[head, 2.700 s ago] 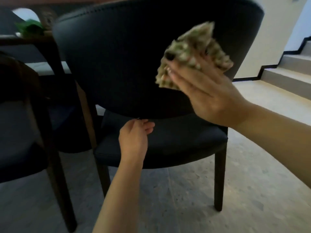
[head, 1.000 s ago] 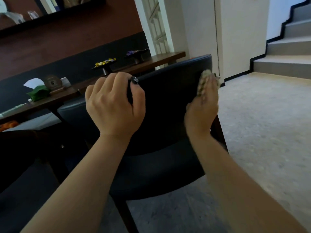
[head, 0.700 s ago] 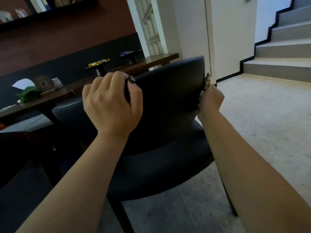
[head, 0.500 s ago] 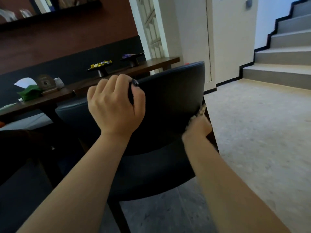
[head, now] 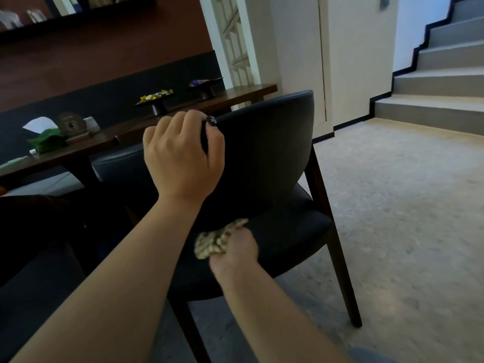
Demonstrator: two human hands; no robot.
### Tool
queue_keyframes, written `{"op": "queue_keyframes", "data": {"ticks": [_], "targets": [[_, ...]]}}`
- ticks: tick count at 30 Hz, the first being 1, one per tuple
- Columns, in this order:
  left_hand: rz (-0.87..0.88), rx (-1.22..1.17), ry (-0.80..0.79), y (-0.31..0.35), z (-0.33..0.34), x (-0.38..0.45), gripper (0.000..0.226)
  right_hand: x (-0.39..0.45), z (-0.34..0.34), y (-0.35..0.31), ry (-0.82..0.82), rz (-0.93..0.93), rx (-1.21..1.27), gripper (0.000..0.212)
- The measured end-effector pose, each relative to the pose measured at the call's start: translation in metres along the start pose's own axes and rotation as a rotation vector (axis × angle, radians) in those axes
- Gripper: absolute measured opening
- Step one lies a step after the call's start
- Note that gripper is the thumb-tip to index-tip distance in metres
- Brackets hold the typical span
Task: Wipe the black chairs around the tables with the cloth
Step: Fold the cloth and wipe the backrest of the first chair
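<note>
Right hand (head: 235,251): fingers curled round the bunched cloth (head: 217,239), pressing it to the rear of the black chair (head: 264,153) where the lower edge of the backrest meets the seat. Half a second ago this hand was at the backrest's right edge, beside the rear post; it has since dropped lower and moved in under the backrest, and more of the cloth now shows.

Left hand (head: 183,158): closed over the top rim of the backrest, thumb on the near face, dark-painted nail visible. Grip and place unchanged across the earlier frames.

Table (head: 246,94): dark wood, behind the chair.
- Pedestal dish (head: 154,102), black: holds small wrapped pieces, yellow and blue.
- Second pedestal dish (head: 205,86), black: holds purple-toned wrapped pieces; detail too small to tell.
- Green tissue holder (head: 47,140): white sheet standing out of its top.
- Round brown ornament (head: 70,124) just beside the holder.

Stairs (head: 432,82): grey, black-edged, at right.
</note>
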State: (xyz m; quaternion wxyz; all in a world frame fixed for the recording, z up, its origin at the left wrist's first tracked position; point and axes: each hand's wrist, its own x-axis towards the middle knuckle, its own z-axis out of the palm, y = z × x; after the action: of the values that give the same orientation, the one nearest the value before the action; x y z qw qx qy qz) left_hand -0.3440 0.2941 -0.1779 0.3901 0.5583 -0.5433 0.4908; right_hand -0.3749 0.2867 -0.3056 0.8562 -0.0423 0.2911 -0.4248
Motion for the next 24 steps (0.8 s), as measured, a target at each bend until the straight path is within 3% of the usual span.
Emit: {"op": "queue_keyframes", "data": {"ticks": [2, 4, 6, 12, 17, 21, 24], "targets": [[-0.003, -0.005, -0.009, 0.000, -0.001, 0.000, 0.025, -0.002, -0.013, -0.028, 0.045, -0.216, 0.067, 0.041], [-0.009, -0.007, -0.009, 0.002, -0.002, 0.000, 0.025, 0.002, -0.018, -0.061, 0.079, -0.529, -0.001, 0.031], [-0.004, -0.012, -0.007, 0.001, -0.001, 0.000, 0.025, 0.013, -0.012, -0.093, 0.040, -0.739, -0.085, 0.039], [0.014, 0.017, 0.022, -0.001, 0.004, -0.003, 0.025, 0.051, 0.002, -0.142, 0.073, -1.027, -0.367, 0.037], [0.019, 0.036, 0.081, -0.004, 0.010, -0.002, 0.024, 0.049, 0.001, -0.090, 0.044, -1.244, -0.368, 0.054], [0.048, 0.065, 0.101, -0.006, 0.012, -0.004, 0.024, 0.052, -0.005, -0.019, -0.087, -1.567, -0.687, 0.064], [0.059, 0.072, 0.112, -0.007, 0.012, -0.003, 0.023, 0.060, -0.011, 0.013, -0.207, -1.810, -1.011, 0.058]]}}
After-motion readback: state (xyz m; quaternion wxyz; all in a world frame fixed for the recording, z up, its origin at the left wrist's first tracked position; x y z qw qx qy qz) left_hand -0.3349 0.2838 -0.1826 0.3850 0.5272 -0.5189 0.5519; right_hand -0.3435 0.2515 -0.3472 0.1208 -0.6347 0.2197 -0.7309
